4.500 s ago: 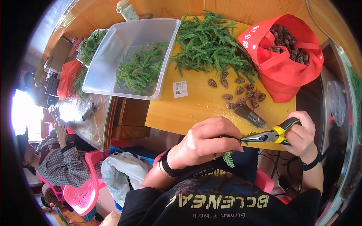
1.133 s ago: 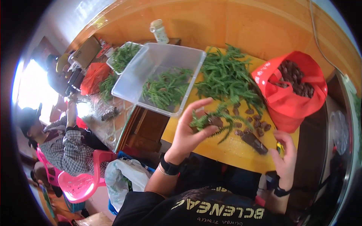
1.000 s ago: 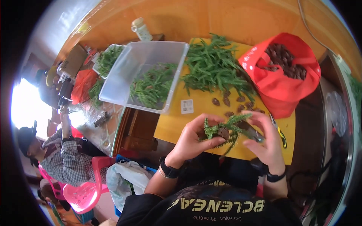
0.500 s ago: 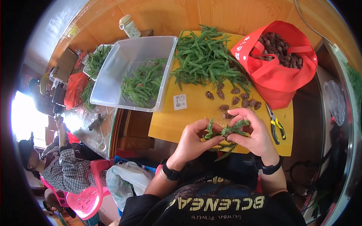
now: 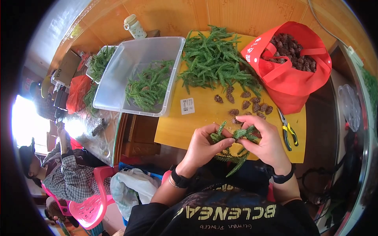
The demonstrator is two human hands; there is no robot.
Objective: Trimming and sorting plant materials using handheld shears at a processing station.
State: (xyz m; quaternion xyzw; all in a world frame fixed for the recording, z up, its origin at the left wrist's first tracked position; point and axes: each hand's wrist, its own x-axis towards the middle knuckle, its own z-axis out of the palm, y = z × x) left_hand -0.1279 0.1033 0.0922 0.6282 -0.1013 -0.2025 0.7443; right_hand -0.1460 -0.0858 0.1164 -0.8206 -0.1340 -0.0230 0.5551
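Near the table's front edge, my left hand and my right hand pinch a green pine sprig between them. Its needled tips spread above and below my fingers, which hide its middle. Whether a pine cone sits in there I cannot make out. Just beyond my fingertips, several brown pine cones lie loose. A heap of green pine sprigs covers the far part of the yellow table. Pliers with yellow and black handles rest to the right of my right hand.
A clear plastic bin at the left holds finished-looking green sprigs with cones. A red bag full of cones stands at the far right. A white label lies on the table. Another person sits at the left by a pink chair.
The sprig has turned a little in my fingers, and its lower tip now hangs further toward me. Both hands keep their hold in nearly the same place.
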